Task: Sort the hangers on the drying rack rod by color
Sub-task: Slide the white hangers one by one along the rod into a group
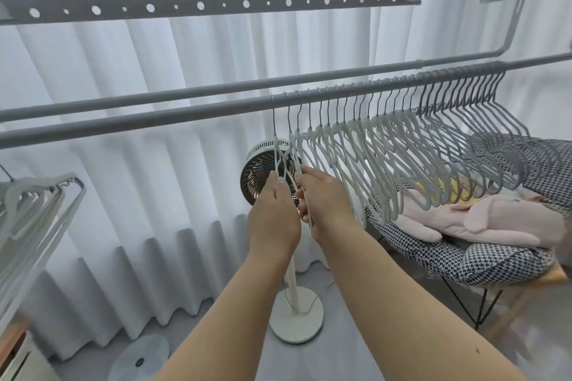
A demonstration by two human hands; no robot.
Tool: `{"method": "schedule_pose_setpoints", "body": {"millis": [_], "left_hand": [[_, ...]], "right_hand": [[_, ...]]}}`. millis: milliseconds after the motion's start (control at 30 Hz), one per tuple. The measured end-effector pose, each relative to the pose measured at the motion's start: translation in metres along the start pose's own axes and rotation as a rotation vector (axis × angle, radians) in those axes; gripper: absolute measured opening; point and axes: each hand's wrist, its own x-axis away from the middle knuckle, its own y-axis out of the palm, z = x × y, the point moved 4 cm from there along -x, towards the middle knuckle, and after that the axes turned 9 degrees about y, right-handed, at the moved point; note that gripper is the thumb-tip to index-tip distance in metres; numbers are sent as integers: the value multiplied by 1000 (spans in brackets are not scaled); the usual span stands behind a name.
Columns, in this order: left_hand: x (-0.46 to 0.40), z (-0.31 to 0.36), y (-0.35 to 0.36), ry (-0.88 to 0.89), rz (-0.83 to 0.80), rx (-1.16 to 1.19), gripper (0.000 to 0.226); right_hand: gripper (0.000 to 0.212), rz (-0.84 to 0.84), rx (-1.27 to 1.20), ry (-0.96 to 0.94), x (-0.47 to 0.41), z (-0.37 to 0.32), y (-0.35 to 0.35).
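A grey rod (pixel 173 116) runs across the drying rack. Several white hangers (pixel 359 145) hang along its middle, and several grey hangers (pixel 483 120) are bunched further right. At the left end of the white row, one white hanger (pixel 275 145) hangs slightly apart. My left hand (pixel 274 213) grips its lower part. My right hand (pixel 325 198) holds the neighbouring white hangers (pixel 294 145) just to the right. The two hands are almost touching below the rod.
A second grey rod (pixel 173 96) runs behind, with perforated rails (pixel 198 4) above. A standing fan (pixel 263 173) is behind my hands. A houndstooth chair (pixel 464 260) with pink cloth (pixel 483 219) sits at right. More hangers (pixel 34 207) hang at the left edge. White curtains cover the back.
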Motion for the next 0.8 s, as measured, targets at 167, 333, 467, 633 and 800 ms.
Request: {"method": "schedule_pose_setpoints", "body": {"millis": [167,333,467,633,800], "left_hand": [[1,1,0,4,-6,-1,53],[3,3,2,-29,-22,26,64],[4,6,3,-42,-26,32,65],[5,6,4,-28,-24,29,61],[6,5,4,-36,-26,26,53]], "right_hand": [[41,2,-7,-6,1,1,1],[41,-1,-11,-5,2,0,2],[41,-5,-17,-5,2,0,2],[41,-1,-22,0,3,0,1],[39,3,12,-6,4,1,1]]}}
